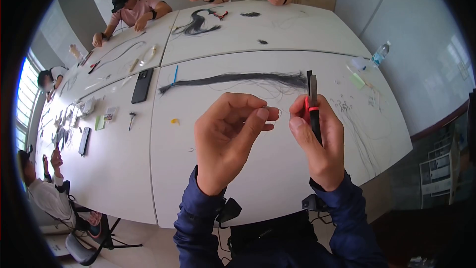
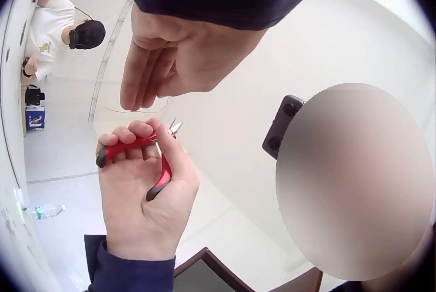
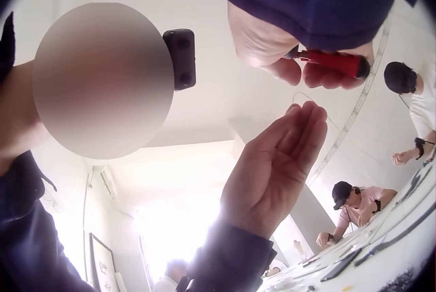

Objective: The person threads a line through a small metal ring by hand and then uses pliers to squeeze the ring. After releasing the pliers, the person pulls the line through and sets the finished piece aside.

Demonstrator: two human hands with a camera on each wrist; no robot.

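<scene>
My left hand (image 1: 225, 141) is raised over the white table (image 1: 198, 188), thumb and forefinger pinching a fine, thin strand (image 2: 119, 111). A curved length of that strand shows between the two hands. My right hand (image 1: 320, 139) grips small pliers (image 1: 313, 105) with red and black handles, their metal jaws pointing up. In the left wrist view the handles are spread across the palm and the tips stand slightly apart. Behind both hands lies a long bundle of dark strands (image 1: 223, 79), bound with a blue tie (image 1: 175, 75) near its left end.
Loose strands and small curled bits (image 1: 344, 105) lie to the right, with a water bottle (image 1: 381, 53) at the edge. Leftward are a black phone (image 1: 143, 86), another phone (image 1: 85, 141) and a yellow piece (image 1: 174, 121). Several other people sit around the table.
</scene>
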